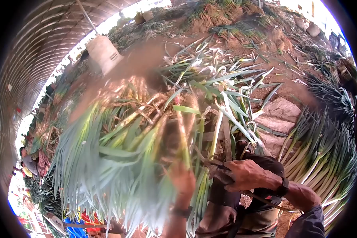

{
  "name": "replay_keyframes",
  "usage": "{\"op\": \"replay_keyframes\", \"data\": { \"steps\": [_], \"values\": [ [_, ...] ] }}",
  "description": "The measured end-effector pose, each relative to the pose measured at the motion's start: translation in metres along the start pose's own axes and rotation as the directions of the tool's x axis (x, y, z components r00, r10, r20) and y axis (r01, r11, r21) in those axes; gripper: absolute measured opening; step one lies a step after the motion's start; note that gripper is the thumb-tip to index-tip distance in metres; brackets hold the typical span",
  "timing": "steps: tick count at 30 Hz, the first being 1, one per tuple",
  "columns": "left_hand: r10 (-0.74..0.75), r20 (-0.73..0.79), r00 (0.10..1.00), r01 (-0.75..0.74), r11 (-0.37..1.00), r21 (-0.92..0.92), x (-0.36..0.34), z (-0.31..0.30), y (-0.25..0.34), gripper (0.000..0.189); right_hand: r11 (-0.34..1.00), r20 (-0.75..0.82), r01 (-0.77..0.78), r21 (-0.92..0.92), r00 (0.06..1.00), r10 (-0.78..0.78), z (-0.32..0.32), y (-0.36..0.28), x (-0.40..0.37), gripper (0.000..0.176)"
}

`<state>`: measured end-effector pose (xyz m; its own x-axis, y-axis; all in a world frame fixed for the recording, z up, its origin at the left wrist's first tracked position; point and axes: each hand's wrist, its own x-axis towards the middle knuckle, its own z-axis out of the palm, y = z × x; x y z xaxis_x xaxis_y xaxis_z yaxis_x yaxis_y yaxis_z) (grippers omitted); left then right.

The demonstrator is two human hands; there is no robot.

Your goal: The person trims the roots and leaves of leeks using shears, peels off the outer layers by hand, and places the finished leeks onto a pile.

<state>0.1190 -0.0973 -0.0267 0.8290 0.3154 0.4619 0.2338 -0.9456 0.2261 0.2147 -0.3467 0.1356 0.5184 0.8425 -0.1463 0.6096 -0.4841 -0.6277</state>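
My left hand [182,182], blurred by motion, closes around the lower part of a leek [181,129] whose pale stalk points up and away from me. My right hand [248,174] is wrapped around a dark hand-held tool [220,171] with a thin nozzle-like tip pointing toward the leek. A brown hose [273,204] trails from beneath the right hand. To the left lies a thick heap of leeks [111,158], green leaves toward me and soil-covered roots at the far end.
Loose leaves and peelings [222,79] cover the ground ahead. More leeks [321,158] lie in a bundle at right, beside brown sacking [279,115]. A white sack [104,53] stands behind the heap. A person [29,162] sits at far left, near blue and red crates [77,228].
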Motion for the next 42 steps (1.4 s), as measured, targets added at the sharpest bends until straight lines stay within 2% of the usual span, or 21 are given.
{"op": "replay_keyframes", "data": {
  "steps": [1,2,5,6,8,11,12,15,17,19,20,22,27,31,36,37,40,41,42],
  "values": [
    [-0.034,-0.045,0.998,0.036,0.998,0.044,0.004,-0.008,-0.002,0.047,1.0,0.044,0.003,0.004,0.999,-0.003,-0.002,-0.007,0.004,0.066],
    [-0.093,0.031,0.995,0.094,0.995,-0.018,0.004,-0.004,-0.008,0.047,1.0,0.086,0.005,0.006,0.996,-0.005,-0.004,-0.012,0.006,0.066],
    [-0.141,0.05,0.989,0.143,0.989,-0.045,0.011,0.004,-0.016,0.037,0.997,0.134,0.064,0.031,0.989,-0.068,0.003,-0.014,0.009,0.063],
    [-0.107,0.08,0.991,0.111,0.993,-0.039,0.011,0.009,-0.023,0.032,0.991,0.094,0.123,0.061,0.987,-0.128,0.002,-0.019,0.008,0.063],
    [-0.037,0.138,0.99,0.041,0.999,-0.028,0.013,0.014,-0.04,0.022,0.989,0.117,0.136,0.054,0.983,-0.142,0.005,-0.02,0.009,0.062],
    [-0.277,0.111,0.955,0.29,0.947,-0.139,0.03,-0.005,-0.047,0.012,0.994,0.144,0.113,0.007,0.983,-0.113,0.008,-0.022,0.012,0.06],
    [-0.254,0.133,0.958,0.27,0.955,-0.121,0.039,-0.027,-0.041,0.012,0.995,0.143,0.095,-0.01,0.985,-0.093,0.009,-0.024,0.015,0.059],
    [-0.125,0.03,0.992,0.128,0.972,-0.195,0.029,0.002,-0.052,0.015,0.997,0.121,0.044,-0.058,0.992,-0.037,0.012,-0.025,0.028,0.056],
    [-0.065,0.035,0.997,0.065,0.998,0.0,0.02,0.015,-0.042,0.026,0.995,0.096,0.031,-0.099,0.995,-0.021,0.018,-0.019,0.039,0.054],
    [-0.049,0.047,0.998,0.048,0.998,0.04,0.021,0.001,-0.022,0.034,0.993,0.074,0.013,-0.115,0.997,-0.005,0.02,-0.019,0.045,0.053],
    [-0.085,0.11,0.99,0.081,0.996,0.036,0.017,0.013,-0.026,0.041,0.994,0.062,0.001,-0.109,0.998,0.005,0.018,-0.023,0.05,0.053],
    [-0.116,0.109,0.987,0.109,0.991,0.071,0.016,0.025,-0.026,0.049,0.993,0.026,0.008,-0.121,1.0,-0.005,0.021,-0.02,0.059,0.051],
    [-0.18,0.044,0.983,0.176,0.982,0.07,0.02,0.036,-0.018,0.054,0.993,-0.048,-0.004,-0.117,0.999,-0.002,0.018,-0.019,0.083,0.054],
    [-0.215,0.067,0.974,0.208,0.973,0.096,0.02,0.042,-0.015,0.059,0.987,-0.151,0.048,-0.151,0.986,-0.07,0.023,-0.004,0.105,0.061],
    [-0.239,0.112,0.965,0.225,0.967,0.122,0.015,0.056,-0.017,0.067,0.98,-0.186,0.086,-0.179,0.975,-0.12,0.013,-0.005,0.134,0.059],
    [-0.25,0.123,0.96,0.234,0.963,0.131,0.012,0.057,-0.017,0.069,0.983,-0.17,0.047,-0.175,0.982,-0.078,0.012,-0.005,0.139,0.057],
    [-0.255,0.219,0.942,0.236,0.965,0.111,0.022,0.024,-0.003,0.061,0.986,-0.156,-0.016,-0.164,0.988,-0.01,0.01,0.002,0.158,0.053],
    [-0.263,0.276,0.925,0.241,0.964,0.109,0.024,0.02,-0.001,0.059,0.986,-0.176,-0.012,-0.165,0.984,-0.017,0.009,0.002,0.162,0.05],
    [-0.261,0.272,0.926,0.238,0.965,0.114,0.026,0.018,0.0,0.058,0.986,-0.195,-0.009,-0.167,0.98,-0.024,0.007,0.001,0.166,0.047]
  ]
}}
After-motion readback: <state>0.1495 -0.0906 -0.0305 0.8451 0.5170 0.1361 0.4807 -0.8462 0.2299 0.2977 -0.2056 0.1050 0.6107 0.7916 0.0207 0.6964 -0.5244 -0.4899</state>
